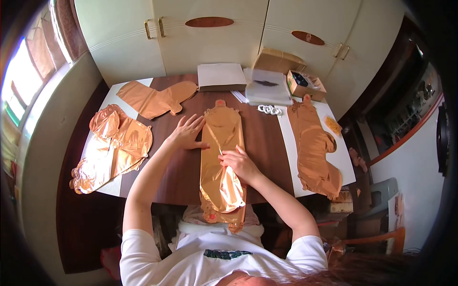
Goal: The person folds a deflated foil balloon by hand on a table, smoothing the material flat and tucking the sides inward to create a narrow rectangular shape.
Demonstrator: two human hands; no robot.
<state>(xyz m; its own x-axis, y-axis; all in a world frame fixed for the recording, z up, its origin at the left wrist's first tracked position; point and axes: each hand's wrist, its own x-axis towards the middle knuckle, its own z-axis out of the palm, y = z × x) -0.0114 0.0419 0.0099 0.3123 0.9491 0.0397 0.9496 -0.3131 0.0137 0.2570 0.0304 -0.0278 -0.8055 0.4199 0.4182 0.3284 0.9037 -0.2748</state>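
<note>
In front of me a long, flat copper-coloured foil balloon (214, 176) lies lengthwise on the dark wooden table. Its near end hangs over the table's front edge towards my body, and a shiny folded part lies along its middle. My left hand (187, 133) rests open beside its upper left edge, fingers spread and the thumb on the foil. On the right side of the foil, my right hand (238, 164) has its fingers curled together on a raised fold. The fingertips are partly hidden, but they appear to pinch the foil.
Flat foil balloons lie around: a curved one (162, 97) at back left, a crumpled shiny one (114, 148) at left, another (312, 148) at right. Behind are a white box (221, 76), clear plastic sleeves (267, 88), white rings (270, 110), a small open box (307, 86) and a yellow packet (332, 125).
</note>
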